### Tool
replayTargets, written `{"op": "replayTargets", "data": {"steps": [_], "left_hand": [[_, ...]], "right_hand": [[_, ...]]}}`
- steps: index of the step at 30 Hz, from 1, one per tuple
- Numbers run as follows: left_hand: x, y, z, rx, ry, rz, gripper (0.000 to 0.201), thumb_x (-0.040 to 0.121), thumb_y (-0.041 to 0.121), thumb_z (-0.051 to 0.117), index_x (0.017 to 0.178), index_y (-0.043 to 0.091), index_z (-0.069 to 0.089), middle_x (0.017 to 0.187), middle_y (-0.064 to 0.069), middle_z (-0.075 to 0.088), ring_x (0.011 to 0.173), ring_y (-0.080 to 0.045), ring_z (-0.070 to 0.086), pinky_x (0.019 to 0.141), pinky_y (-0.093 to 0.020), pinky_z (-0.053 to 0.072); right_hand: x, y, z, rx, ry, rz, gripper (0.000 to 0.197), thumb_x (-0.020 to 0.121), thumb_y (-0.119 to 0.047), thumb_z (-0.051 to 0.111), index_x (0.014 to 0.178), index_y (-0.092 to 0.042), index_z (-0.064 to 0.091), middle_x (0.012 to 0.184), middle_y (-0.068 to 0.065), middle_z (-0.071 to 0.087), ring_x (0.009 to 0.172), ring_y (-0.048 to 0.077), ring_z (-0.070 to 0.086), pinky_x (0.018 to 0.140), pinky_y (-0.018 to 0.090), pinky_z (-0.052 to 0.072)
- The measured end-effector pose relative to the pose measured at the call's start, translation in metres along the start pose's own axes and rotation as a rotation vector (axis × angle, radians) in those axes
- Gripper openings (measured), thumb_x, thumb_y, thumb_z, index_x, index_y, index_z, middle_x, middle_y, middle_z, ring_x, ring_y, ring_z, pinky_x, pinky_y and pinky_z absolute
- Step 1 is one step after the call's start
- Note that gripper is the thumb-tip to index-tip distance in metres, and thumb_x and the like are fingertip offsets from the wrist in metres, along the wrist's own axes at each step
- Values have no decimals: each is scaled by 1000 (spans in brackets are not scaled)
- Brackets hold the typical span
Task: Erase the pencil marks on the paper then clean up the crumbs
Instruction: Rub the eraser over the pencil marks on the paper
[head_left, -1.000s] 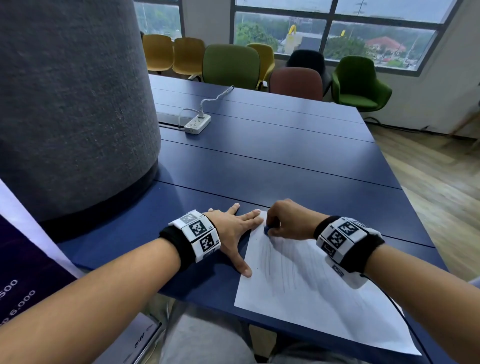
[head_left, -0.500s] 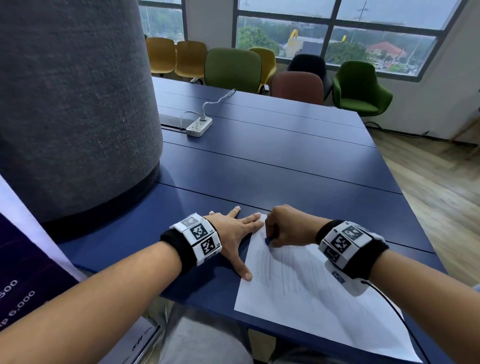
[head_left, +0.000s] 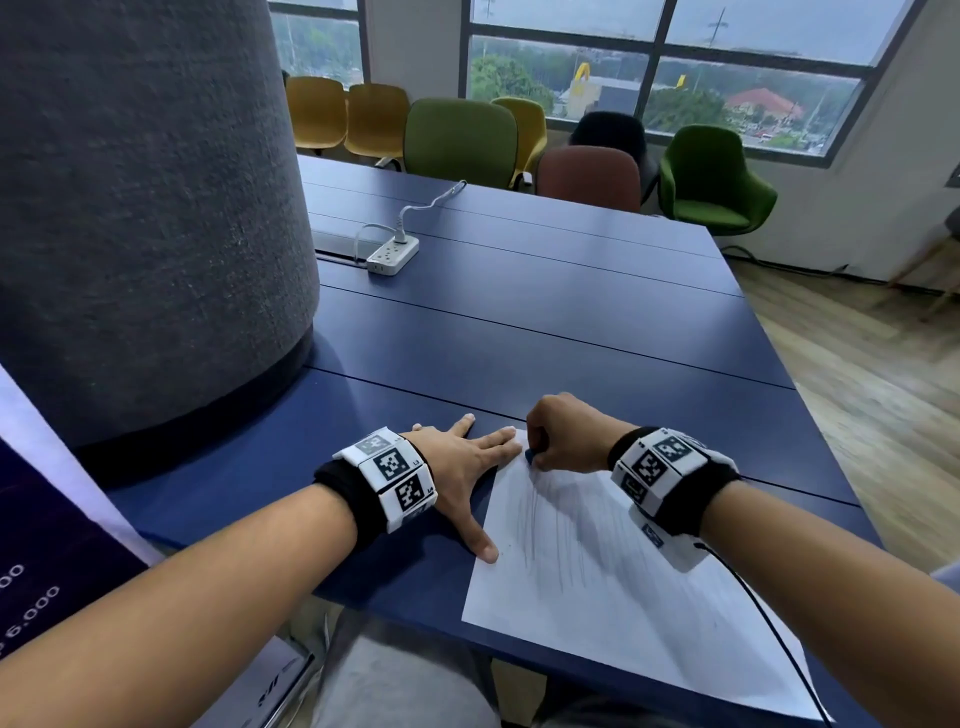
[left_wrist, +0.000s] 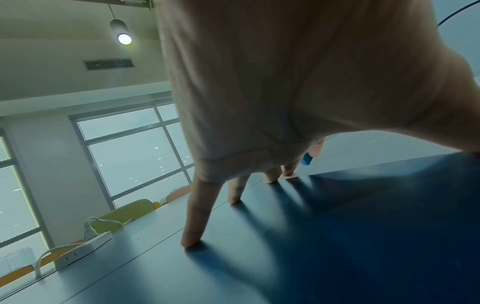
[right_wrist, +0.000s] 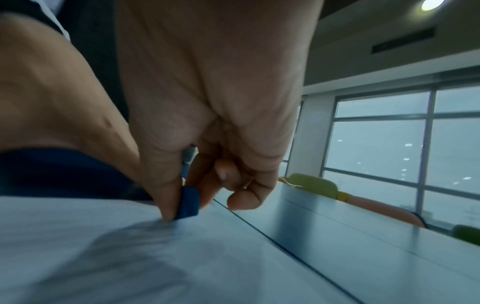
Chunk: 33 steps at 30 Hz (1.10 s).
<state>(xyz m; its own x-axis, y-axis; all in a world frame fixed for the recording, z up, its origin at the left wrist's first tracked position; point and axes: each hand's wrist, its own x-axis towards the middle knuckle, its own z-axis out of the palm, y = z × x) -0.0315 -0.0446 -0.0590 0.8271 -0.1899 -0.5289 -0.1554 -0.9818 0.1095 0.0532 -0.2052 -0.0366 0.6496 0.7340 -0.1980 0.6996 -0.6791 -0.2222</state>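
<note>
Dark blue tabletop (head_left: 545, 332), long boards with thin seams running across. White paper (head_left: 597, 561) lies flat at near edge, right of middle, grey pencil marks (head_left: 545, 525) on its left part. Left hand (head_left: 460, 457) rests flat on tabletop, fingers (left_wrist: 197, 216) spread, thumb touching paper's left edge. White power strip (head_left: 392, 254) with cable lies far back, left side. Big grey round column (head_left: 145, 208) stands on left part.
</note>
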Motion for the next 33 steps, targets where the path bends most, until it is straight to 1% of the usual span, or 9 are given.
{"op": "replayTargets", "data": {"steps": [4, 8, 13, 18, 22, 25, 27, 30, 33], "left_hand": [[0, -1, 0, -7, 14, 22, 134, 55, 79, 76, 152, 48, -13, 156, 32, -22, 150, -27, -17, 109, -73, 11], [2, -2, 2, 2, 10, 11, 136, 55, 80, 74, 152, 45, -14, 156, 31, -22, 150, -27, -18, 110, -73, 12], [2, -2, 1, 2, 12, 17, 136, 54, 81, 74, 151, 48, -15, 156, 32, -23, 150, -27, -18, 110, -73, 11], [0, -1, 0, -4, 10, 17, 135, 55, 79, 75, 151, 49, -15, 156, 32, -22, 150, -27, -18, 109, -73, 11], [-2, 1, -2, 10, 0, 6, 135, 57, 78, 75, 153, 44, -15, 157, 30, -23, 150, -27, -19, 111, -72, 10], [-1, 0, -1, -8, 7, 14, 135, 55, 79, 76, 151, 49, -15, 156, 33, -23, 150, -27, -19, 109, -73, 11], [-1, 0, -2, -5, 5, 8, 135, 56, 78, 76, 152, 47, -14, 156, 32, -22, 150, -27, -19, 110, -73, 10], [-4, 3, -4, 7, -15, -10, 134, 59, 76, 76, 153, 44, -13, 157, 29, -22, 149, -26, -19, 112, -72, 8], [-3, 3, -3, 11, -11, -7, 135, 57, 78, 75, 153, 44, -14, 157, 30, -23, 150, -26, -19, 112, -71, 11]], "right_hand": [[-10, -10, 3, 7, -185, -96, 16, 75, -19, 78, 68, -21, 64, 64, -9, 60, 57, 6, 54, 55, 20, 43], [-5, -5, -1, -20, -49, -41, 29, 76, -17, 77, 59, -25, 54, 63, -6, 57, 65, 17, 56, 55, 22, 40], [-18, -15, 1, 58, -239, -115, 11, 75, -19, 80, 76, -17, 69, 67, -12, 62, 57, 0, 54, 54, 12, 40], [-16, -15, 0, 65, -94, -69, 12, 75, -17, 79, 80, -10, 72, 74, -3, 64, 64, 11, 57, 62, 24, 49], [-26, -23, 2, 60, -221, -133, 13, 76, -18, 79, 84, -11, 72, 70, -10, 61, 57, -1, 52, 51, 7, 40], [-21, -20, 0, 48, -98, -92, 10, 77, -18, 78, 75, -14, 69, 67, -7, 60, 60, 7, 54, 53, 16, 42], [-24, -24, 2, 56, -104, -101, 10, 77, -16, 77, 77, -10, 69, 75, 0, 66, 65, 12, 55, 56, 19, 44], [-35, -32, 6, 58, -279, -186, 13, 76, -18, 79, 85, -11, 73, 78, -3, 68, 59, 1, 53, 52, 7, 40], [-31, -29, 3, 64, -217, -150, 14, 76, -19, 79, 85, -11, 73, 74, -7, 65, 58, -2, 51, 52, 7, 37]]}}
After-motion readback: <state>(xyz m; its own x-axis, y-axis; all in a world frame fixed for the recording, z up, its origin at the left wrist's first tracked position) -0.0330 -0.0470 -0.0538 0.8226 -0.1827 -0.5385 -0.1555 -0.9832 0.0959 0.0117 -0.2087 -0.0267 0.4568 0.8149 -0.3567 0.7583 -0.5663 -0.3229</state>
